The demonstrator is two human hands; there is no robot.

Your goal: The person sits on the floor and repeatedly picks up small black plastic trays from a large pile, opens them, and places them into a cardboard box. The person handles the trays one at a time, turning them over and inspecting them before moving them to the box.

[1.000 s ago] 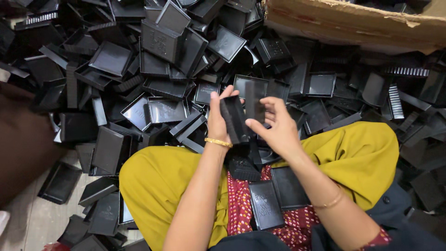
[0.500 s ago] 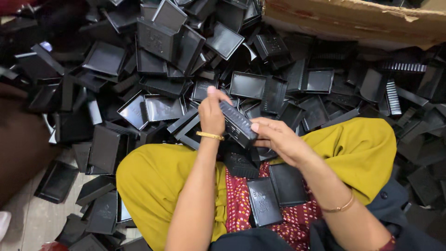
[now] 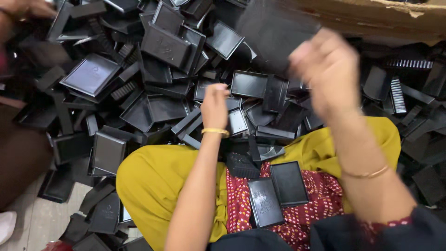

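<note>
Head view, right hand raising blurred flat black tray

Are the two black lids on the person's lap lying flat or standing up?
Lying flat: both black lids rest side by side on the red dotted cloth.

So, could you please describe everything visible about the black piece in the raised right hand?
The black piece is a flat, roughly rectangular panel, seemingly matte plastic, blurred by motion so no detail shows. The right hand grips its lower right edge, lifting it tilted above the pile of black trays, in front of the cardboard box.
</note>
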